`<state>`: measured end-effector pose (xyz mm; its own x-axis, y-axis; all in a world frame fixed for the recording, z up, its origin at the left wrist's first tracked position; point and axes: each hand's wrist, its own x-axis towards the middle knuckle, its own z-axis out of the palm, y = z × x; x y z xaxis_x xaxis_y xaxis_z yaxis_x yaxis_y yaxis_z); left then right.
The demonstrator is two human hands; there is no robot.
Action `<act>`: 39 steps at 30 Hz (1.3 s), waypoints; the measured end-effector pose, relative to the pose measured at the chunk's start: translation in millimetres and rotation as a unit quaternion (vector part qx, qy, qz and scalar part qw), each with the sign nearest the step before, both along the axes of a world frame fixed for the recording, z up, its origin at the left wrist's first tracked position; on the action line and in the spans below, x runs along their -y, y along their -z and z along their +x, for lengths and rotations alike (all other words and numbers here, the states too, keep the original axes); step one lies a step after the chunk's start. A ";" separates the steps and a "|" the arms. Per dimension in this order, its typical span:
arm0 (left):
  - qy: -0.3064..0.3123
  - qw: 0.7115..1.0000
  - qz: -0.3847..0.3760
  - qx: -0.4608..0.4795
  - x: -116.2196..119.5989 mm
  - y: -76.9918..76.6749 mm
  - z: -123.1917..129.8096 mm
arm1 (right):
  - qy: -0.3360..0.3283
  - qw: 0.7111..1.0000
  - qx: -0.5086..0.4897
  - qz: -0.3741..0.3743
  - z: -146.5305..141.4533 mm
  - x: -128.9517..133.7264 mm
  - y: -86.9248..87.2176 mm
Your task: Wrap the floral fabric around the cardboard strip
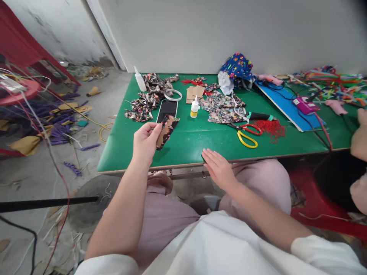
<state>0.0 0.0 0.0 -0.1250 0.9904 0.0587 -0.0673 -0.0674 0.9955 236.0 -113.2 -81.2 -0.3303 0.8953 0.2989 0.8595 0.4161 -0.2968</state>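
Beside phone (167,109), small glue bottle (195,107)

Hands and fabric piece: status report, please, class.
Left hand pinching patterned fabric piece above green table. Right hand flat, open, at table edge. Phone just beyond the piece; nothing blocking.

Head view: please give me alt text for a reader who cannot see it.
A seated person's left hand holds a patterned fabric piece above a green table, while the right hand lies flat on the table's near edge. On the table are a phone, a small glue bottle, fabric scraps and scissors.
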 end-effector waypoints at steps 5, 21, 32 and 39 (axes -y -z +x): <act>-0.010 1.000 0.010 -0.016 1.2 1.3 1.5 | -0.005 0.969 -0.005 -0.246 6.1 40.0 66.9; 0.156 0.987 -0.049 0.000 25.4 -4.8 61.3 | 0.117 0.857 -0.424 -0.268 -20.7 -9.9 -51.5; 0.186 0.979 -0.082 0.032 16.4 -9.9 69.0 | 0.181 0.767 -0.593 -0.168 -12.7 -45.8 -76.3; 0.125 0.990 -0.046 0.053 3.2 -8.8 29.9 | 0.150 0.788 -0.557 -0.216 -7.0 -51.8 -70.9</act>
